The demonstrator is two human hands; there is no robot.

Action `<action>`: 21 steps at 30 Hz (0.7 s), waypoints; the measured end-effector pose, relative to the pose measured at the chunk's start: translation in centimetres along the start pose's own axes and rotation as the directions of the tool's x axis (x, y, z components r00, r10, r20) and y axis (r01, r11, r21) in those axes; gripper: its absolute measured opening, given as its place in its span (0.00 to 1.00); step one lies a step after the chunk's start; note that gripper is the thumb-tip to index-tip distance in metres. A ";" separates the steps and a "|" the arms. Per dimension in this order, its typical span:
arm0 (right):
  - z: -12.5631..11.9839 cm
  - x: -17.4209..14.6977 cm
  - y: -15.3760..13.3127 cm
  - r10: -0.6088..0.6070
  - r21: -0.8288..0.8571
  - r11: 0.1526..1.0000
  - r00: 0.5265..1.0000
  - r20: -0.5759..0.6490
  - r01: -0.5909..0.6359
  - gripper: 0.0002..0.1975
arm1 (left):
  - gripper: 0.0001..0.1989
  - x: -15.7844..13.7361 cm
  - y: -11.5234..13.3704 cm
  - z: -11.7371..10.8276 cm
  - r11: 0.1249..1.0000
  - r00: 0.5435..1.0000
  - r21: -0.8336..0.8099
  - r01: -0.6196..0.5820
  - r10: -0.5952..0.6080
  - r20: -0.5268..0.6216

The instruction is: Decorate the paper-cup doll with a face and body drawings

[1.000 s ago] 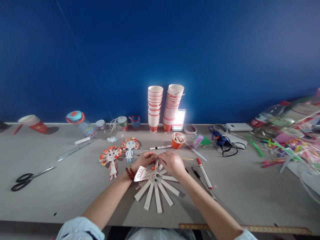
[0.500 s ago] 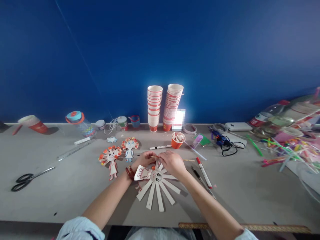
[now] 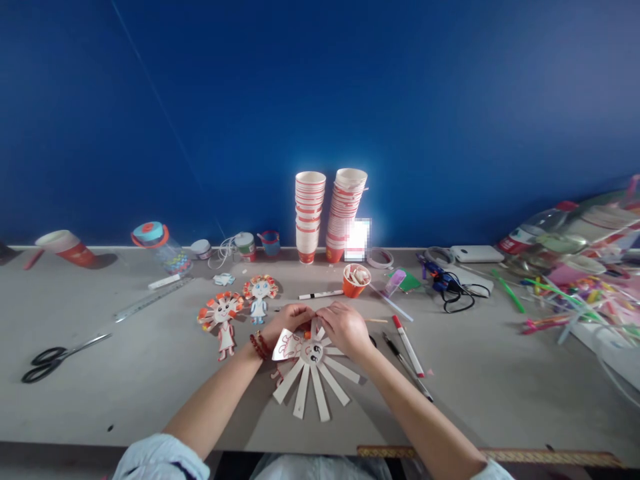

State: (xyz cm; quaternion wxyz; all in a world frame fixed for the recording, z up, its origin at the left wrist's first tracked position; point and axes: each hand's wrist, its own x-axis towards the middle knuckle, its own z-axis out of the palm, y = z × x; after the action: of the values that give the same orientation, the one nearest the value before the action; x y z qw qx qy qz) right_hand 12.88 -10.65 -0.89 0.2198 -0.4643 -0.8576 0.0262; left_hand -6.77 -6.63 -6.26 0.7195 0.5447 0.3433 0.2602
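Observation:
Between my forearms is a paper-cup doll (image 3: 313,352), cut into white strips that fan out around a drawn face. A piece of white paper with red drawn lines (image 3: 286,345) sticks out at its left. My left hand (image 3: 295,319) and my right hand (image 3: 345,327) meet at the far side of the doll, fingertips pinched together on one of its upper strips. From behind the right hand pokes a thin wooden stick (image 3: 377,321); whether the fingers hold it too is hidden. Two finished-looking dolls with curled orange strips, one in red outline (image 3: 227,327) and one in blue (image 3: 259,300), lie to the left.
Scissors (image 3: 55,360) and a clear ruler (image 3: 150,301) lie left. Two cup stacks (image 3: 310,220) stand by the wall behind a cup of scraps (image 3: 356,285). A red marker (image 3: 409,347) and black pen (image 3: 407,367) lie right, with a glue gun (image 3: 443,277) and heaped craft supplies (image 3: 580,293) beyond.
The doll has turned slightly, and its paper piece at the left has tilted a little. Both hands stay together on the upper strip, with only small finger movements.

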 end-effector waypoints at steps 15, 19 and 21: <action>-0.6 0.1 -0.4 0.150 -0.044 0.989 0.976 0.159 -0.145 0.09 | 0.17 -0.5 0.7 0.0 0.987 0.998 0.151 0.052 -0.045 -0.051; -0.4 0.0 -0.3 0.117 -0.011 0.993 0.987 0.114 -0.116 0.08 | 0.17 -0.7 1.0 0.2 0.984 0.997 0.167 0.056 -0.048 -0.052; -0.4 -0.1 -0.3 0.098 0.019 0.995 0.991 0.096 -0.100 0.09 | 0.17 -0.7 1.1 0.2 0.984 0.998 0.165 0.060 -0.054 -0.041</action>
State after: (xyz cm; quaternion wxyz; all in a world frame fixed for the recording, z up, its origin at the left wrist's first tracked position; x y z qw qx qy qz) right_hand 12.88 -10.98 -0.49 0.1826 -0.5020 -0.8426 0.0691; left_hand -7.06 -6.95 -5.00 0.6721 0.5881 0.3924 0.2200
